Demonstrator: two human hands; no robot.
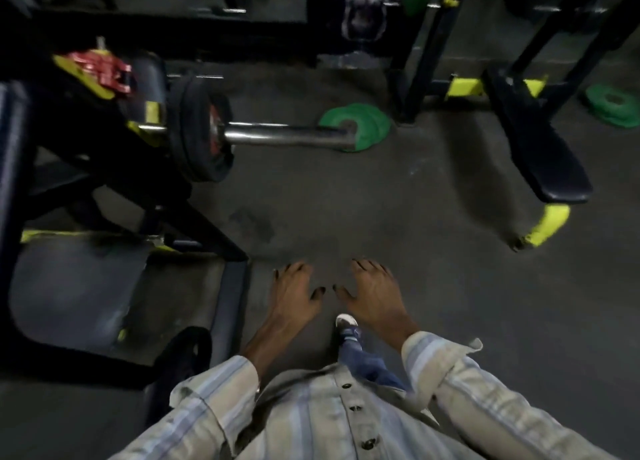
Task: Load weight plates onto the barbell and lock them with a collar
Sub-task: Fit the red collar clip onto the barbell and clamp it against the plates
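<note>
Up and left of both hands in the head view, the barbell (pixel 287 135) rests on the rack (pixel 104 169), its long axis running left to right; black weight plates (pixel 199 136) already sit inboard on the sleeve, whose bare end points right toward green plates (pixel 360 127) lying on the floor (pixel 381 217). Left hand (pixel 292 291) and right hand (pixel 375 291) hover low, palms down, fingers spread, each grip empty and well apart from bar and plates; the left looks nearer the sleeve, the right nearer the green plates. No collar is identifiable, blur too heavy.
</note>
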